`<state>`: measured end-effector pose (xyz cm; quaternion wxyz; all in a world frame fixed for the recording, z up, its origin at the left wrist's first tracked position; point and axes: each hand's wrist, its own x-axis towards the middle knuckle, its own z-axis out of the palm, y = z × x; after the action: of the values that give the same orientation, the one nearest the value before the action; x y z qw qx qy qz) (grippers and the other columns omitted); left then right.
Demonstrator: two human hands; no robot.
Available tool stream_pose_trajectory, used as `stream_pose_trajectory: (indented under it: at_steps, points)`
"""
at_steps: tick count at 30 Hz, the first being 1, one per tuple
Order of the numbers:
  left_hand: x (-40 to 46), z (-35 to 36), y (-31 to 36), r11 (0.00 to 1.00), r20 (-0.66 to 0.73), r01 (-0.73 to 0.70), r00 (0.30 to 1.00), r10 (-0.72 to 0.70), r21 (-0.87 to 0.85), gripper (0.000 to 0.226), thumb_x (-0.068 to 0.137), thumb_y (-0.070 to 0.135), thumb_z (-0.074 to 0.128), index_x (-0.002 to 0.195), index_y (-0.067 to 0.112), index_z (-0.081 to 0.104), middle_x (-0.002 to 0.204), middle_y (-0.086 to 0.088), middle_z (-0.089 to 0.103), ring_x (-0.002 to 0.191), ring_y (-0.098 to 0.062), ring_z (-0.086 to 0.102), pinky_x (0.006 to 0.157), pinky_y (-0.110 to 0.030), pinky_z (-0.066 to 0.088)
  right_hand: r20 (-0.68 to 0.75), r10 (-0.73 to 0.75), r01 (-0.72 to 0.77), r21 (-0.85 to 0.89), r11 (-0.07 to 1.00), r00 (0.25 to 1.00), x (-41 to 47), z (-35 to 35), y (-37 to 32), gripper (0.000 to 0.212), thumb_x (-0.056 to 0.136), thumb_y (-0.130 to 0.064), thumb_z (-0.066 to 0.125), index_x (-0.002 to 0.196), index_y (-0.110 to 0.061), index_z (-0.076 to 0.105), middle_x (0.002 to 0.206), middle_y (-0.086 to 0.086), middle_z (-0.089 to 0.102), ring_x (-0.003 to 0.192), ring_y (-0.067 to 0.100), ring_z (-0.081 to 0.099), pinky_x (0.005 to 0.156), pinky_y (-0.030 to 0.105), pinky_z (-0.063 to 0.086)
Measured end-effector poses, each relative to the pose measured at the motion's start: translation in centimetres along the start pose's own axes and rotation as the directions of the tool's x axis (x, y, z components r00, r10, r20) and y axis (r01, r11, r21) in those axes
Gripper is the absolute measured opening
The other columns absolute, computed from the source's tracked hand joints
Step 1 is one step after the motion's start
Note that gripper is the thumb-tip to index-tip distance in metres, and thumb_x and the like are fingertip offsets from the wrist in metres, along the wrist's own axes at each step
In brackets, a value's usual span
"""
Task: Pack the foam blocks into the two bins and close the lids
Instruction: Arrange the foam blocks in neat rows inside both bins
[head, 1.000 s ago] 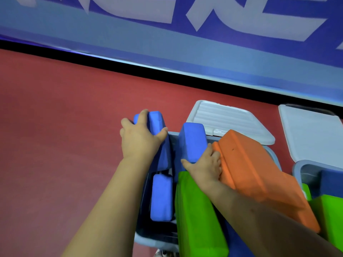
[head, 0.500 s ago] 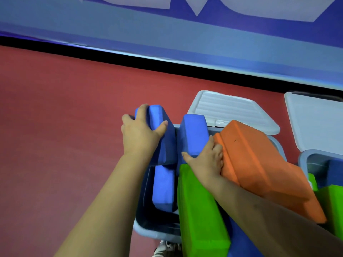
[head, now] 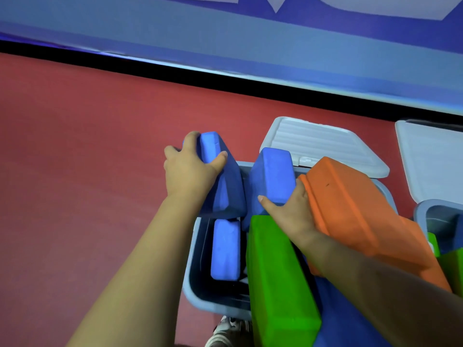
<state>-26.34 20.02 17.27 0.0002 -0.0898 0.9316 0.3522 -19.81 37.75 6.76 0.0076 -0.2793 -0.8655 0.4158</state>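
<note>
My left hand (head: 190,169) clamped on blue foam block (head: 223,181) at left bin (head: 198,294) rim, right hand (head: 288,211) gripping second blue block (head: 273,176). Orange block (head: 355,209) riding high, so lid (head: 323,144) probably won't shut unless stack gets squashed lol.

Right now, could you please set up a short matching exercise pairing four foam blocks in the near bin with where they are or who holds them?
Things:
1. left blue block
2. middle blue block
3. orange block
4. small blue block

States:
A. low inside the bin, untouched
B. gripped by the left hand
C. leaning over the bin's right side
D. held by the right hand

Pairs: 1-B, 2-D, 3-C, 4-A
</note>
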Motion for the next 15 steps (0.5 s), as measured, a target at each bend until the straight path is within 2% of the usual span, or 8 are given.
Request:
stream_pose_trajectory:
  at_steps: [4, 8, 12, 15]
  points:
    - [-0.1, -0.1, -0.4, 1.000, -0.031, 0.003, 1.000, -0.004, -0.015, 0.063, 0.079, 0.054, 0.064, 0.135, 0.039, 0.039, 0.112, -0.002, 0.031, 0.111, -0.035, 0.050, 0.084, -0.036, 0.044, 0.009, 0.007, -0.007, 0.003, 1.000, 1.000, 0.1, 0.2, -0.3, 0.098, 0.067, -0.041, 0.080, 0.141, -0.003, 0.027, 0.137, 0.016, 0.040, 0.130, 0.028, 0.037, 0.106, 0.034, 0.034]
    - [-0.7, 0.5, -0.3, 1.000, -0.050, -0.016, 0.999, 0.014, -0.026, 0.063, 0.081, 0.051, 0.064, 0.137, 0.037, 0.039, 0.118, -0.006, 0.035, 0.114, -0.034, 0.046, 0.087, -0.036, 0.041, 0.007, 0.015, -0.016, 0.014, 1.000, 1.000, 0.1, 0.1, -0.3, 0.098, 0.067, -0.040, 0.080, 0.141, -0.003, 0.027, 0.137, 0.015, 0.040, 0.130, 0.028, 0.038, 0.106, 0.035, 0.035]
    - [-1.5, 1.7, -0.2, 0.993, 0.011, -0.070, 0.998, 0.069, 0.097, 0.067, 0.081, 0.049, 0.066, 0.139, 0.033, 0.038, 0.123, -0.012, 0.037, 0.113, -0.037, 0.044, 0.086, -0.038, 0.040, 0.022, 0.032, -0.032, -0.031, 0.999, 0.999, 0.2, 0.0, -0.7, 0.101, 0.068, -0.042, 0.079, 0.144, -0.005, 0.024, 0.140, 0.014, 0.038, 0.131, 0.028, 0.036, 0.105, 0.035, 0.036]
    - [-1.5, 2.6, 0.2, 0.988, 0.027, -0.079, 0.997, 0.077, 0.130, 0.068, 0.081, 0.050, 0.066, 0.140, 0.032, 0.038, 0.123, -0.012, 0.037, 0.112, -0.037, 0.042, 0.091, -0.044, 0.041, 0.044, 0.063, -0.060, -0.084, 0.995, 0.997, 0.3, -0.1, -1.0, 0.103, 0.068, -0.046, 0.077, 0.145, -0.006, 0.022, 0.141, 0.014, 0.037, 0.131, 0.029, 0.037, 0.103, 0.039, 0.039]
